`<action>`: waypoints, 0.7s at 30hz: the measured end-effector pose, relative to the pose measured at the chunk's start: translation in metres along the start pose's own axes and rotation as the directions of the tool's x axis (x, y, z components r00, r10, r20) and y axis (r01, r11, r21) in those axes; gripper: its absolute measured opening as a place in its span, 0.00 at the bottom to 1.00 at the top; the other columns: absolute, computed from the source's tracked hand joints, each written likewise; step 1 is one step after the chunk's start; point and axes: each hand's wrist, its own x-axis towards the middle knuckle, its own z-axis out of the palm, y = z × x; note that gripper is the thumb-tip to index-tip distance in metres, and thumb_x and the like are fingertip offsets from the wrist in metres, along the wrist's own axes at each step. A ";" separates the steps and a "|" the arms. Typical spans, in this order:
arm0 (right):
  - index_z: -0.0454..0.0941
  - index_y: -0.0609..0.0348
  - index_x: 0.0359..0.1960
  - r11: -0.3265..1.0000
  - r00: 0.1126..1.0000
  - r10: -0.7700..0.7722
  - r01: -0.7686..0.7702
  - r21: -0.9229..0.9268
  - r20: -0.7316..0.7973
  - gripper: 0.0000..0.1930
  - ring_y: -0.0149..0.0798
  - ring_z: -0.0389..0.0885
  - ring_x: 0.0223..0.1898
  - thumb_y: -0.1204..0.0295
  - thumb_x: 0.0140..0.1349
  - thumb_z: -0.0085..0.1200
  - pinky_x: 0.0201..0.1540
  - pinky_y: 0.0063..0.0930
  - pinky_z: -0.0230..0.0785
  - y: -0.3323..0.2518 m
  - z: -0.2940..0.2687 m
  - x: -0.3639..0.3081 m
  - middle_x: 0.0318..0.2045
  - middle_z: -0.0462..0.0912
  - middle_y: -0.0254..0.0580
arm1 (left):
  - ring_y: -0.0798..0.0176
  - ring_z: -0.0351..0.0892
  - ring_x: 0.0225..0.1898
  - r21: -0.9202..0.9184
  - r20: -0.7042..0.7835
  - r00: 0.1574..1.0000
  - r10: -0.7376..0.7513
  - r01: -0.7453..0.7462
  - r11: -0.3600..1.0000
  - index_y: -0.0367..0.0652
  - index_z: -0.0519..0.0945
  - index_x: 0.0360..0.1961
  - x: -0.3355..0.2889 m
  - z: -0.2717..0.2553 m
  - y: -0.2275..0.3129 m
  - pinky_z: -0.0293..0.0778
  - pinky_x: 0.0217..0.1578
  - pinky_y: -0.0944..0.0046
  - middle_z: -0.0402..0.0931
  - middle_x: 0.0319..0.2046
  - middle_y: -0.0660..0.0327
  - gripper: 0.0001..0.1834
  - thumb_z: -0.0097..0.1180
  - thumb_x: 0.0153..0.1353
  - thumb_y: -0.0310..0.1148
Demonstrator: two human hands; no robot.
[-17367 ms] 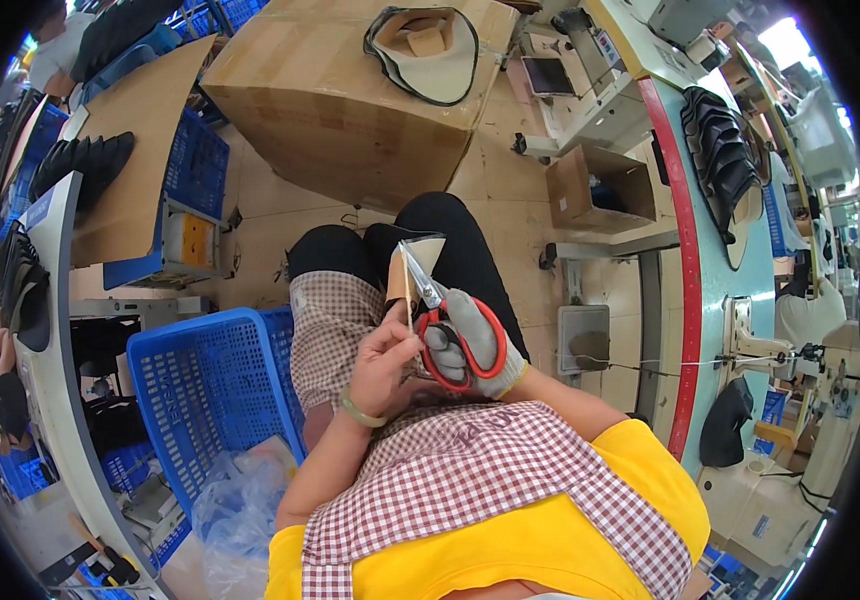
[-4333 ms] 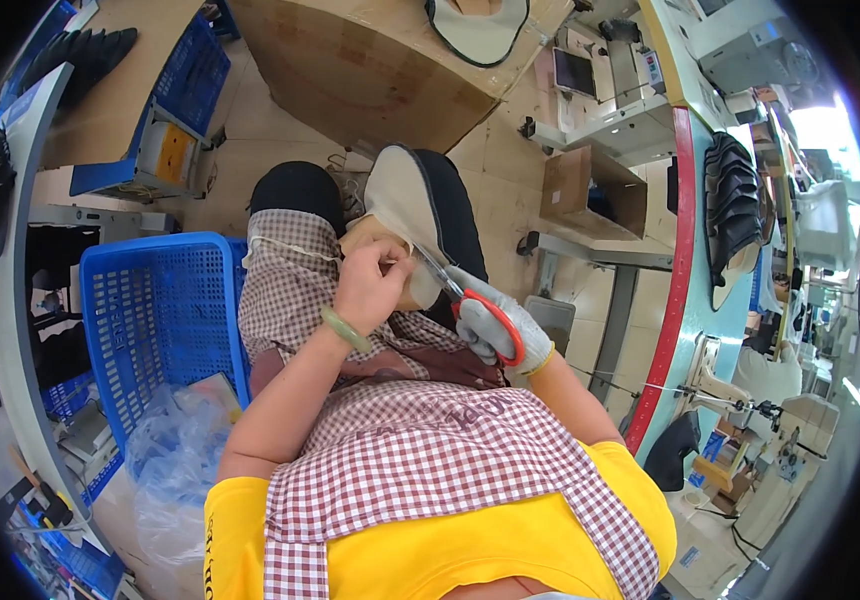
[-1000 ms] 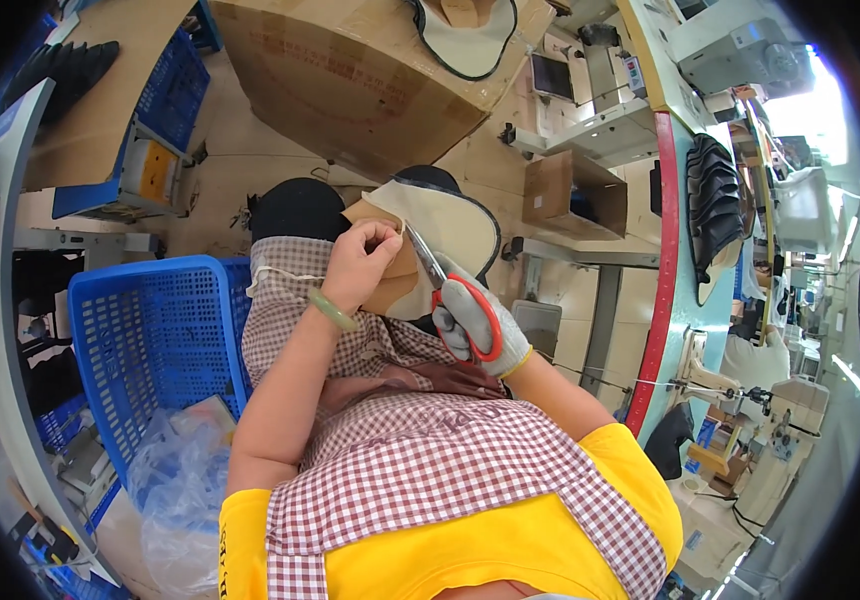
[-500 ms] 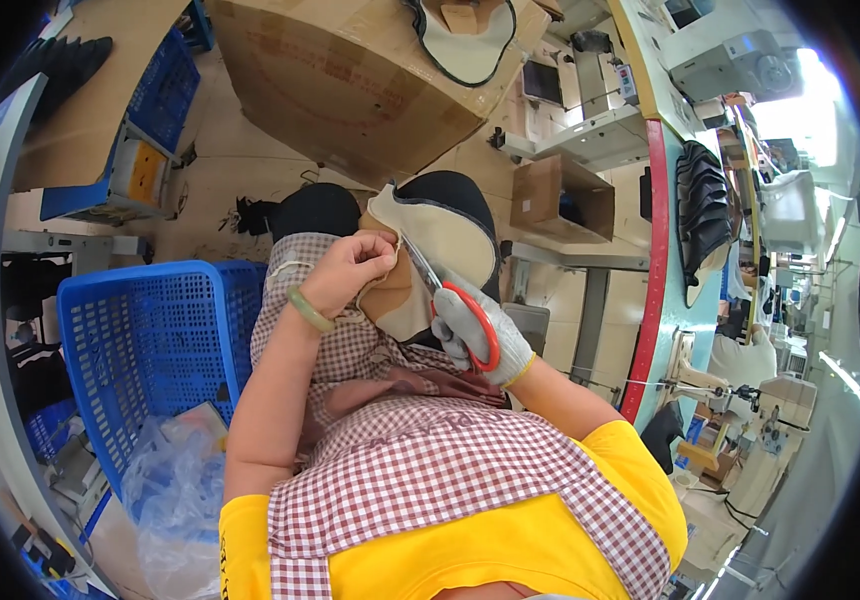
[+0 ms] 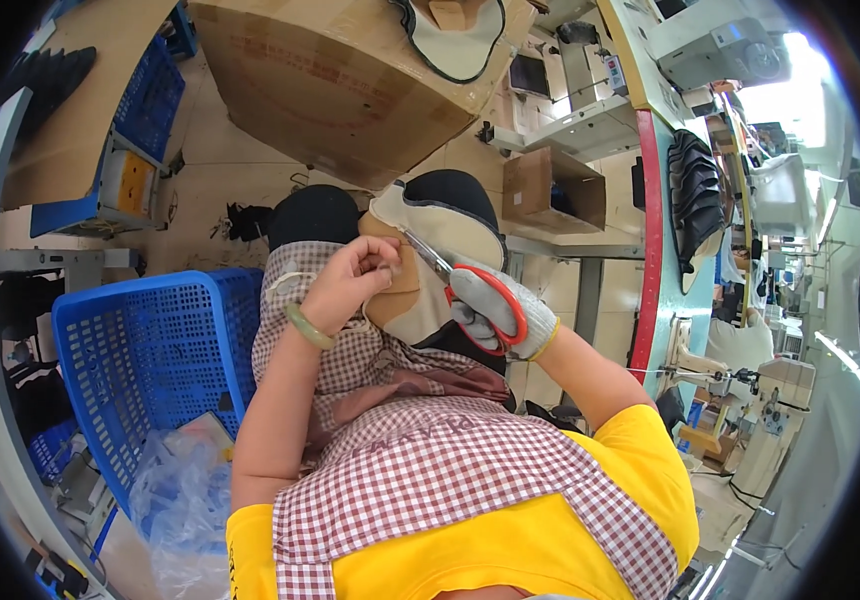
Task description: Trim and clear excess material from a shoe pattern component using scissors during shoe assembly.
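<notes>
A shaped cream-and-tan fabric piece (image 5: 420, 315) with a dark edge lies over my lap, its upper end against my dark-clad knees. My bare left hand (image 5: 355, 282), a green bangle at its wrist, rests over the left side of the piece with thumb and fingertips pinched together. Whatever they hold is too small to make out. In a grey work glove, my right hand (image 5: 495, 305) grips red-handled scissors (image 5: 518, 310). The blades point up and left, across the piece, with their tips near the tan patch, just above my left fingertips.
A blue plastic basket (image 5: 140, 285) stands at my left, a clear plastic bag (image 5: 185, 500) in its near part. Ahead sits a large cardboard box (image 5: 350, 90) bearing a similar cream piece (image 5: 458, 40). A smaller open box (image 5: 555, 190) and a red-edged table (image 5: 648, 250) are to my right.
My right hand and the scissors have shifted slightly down and right. My left hand has lowered a little, its fingertips still together.
</notes>
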 end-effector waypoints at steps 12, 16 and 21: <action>0.69 0.50 0.42 0.999 0.999 -0.028 0.029 -0.019 0.024 0.13 0.21 0.63 0.14 0.56 0.65 0.49 0.14 0.15 0.57 0.013 0.008 -0.008 0.22 0.70 0.29 | 0.75 0.70 0.23 0.060 -0.442 0.880 -0.171 0.219 0.974 0.34 0.78 0.34 0.029 0.018 0.003 0.74 0.22 0.74 0.73 0.25 0.65 0.16 0.60 0.60 0.39; 0.68 0.54 0.40 1.000 0.999 0.006 -0.007 0.010 0.032 0.17 0.24 0.67 0.16 0.53 0.65 0.48 0.15 0.18 0.60 0.016 0.001 -0.018 0.25 0.75 0.34 | 0.75 0.69 0.21 -0.057 -0.491 0.859 -0.141 0.130 0.990 0.34 0.79 0.32 0.025 0.021 -0.002 0.74 0.23 0.74 0.73 0.23 0.66 0.15 0.61 0.59 0.38; 0.68 0.54 0.41 1.000 0.999 0.000 -0.001 0.013 0.048 0.17 0.25 0.68 0.17 0.53 0.65 0.48 0.15 0.19 0.61 0.019 0.000 -0.019 0.25 0.75 0.34 | 0.75 0.68 0.19 -0.009 -0.560 0.821 -0.113 0.130 0.991 0.35 0.79 0.29 0.025 0.029 -0.002 0.71 0.23 0.75 0.71 0.21 0.68 0.13 0.61 0.59 0.37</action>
